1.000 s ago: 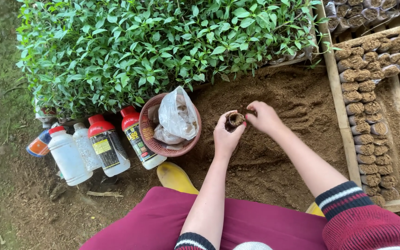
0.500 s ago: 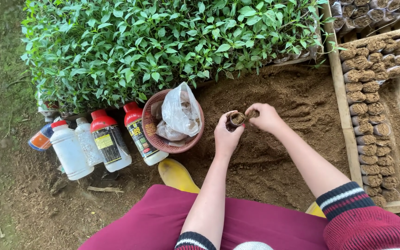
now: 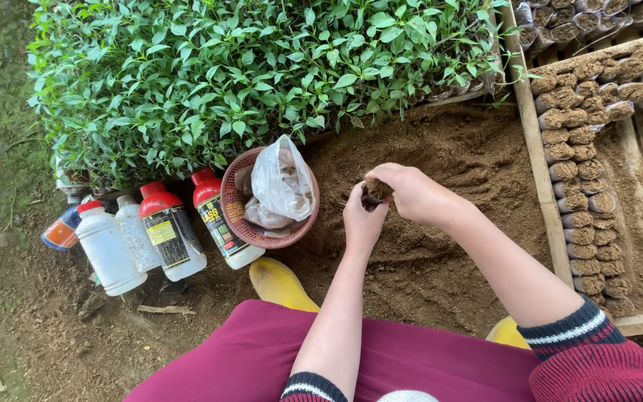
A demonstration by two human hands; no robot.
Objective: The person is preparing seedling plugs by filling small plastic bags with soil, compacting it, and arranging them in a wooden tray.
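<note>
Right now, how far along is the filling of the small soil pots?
Done: rows of filled pots lie stacked in the wooden frame on the right. In hand: the left hand holds one small pot while the right hand presses soil into its top. Left: loose soil remains, and part of the frame is unfilled.

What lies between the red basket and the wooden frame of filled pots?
In the head view: loose brown soil, and over it both hands holding a small soil-filled pot.

- Dense green seedlings [image 3: 262, 67] fill the upper left of the frame
- Red basket [image 3: 236, 223] holding a plastic bag [image 3: 280, 182], centre
- Red-capped bottles [image 3: 173, 234] at left
- Rows of filled soil pots [image 3: 582, 171] at right
</note>
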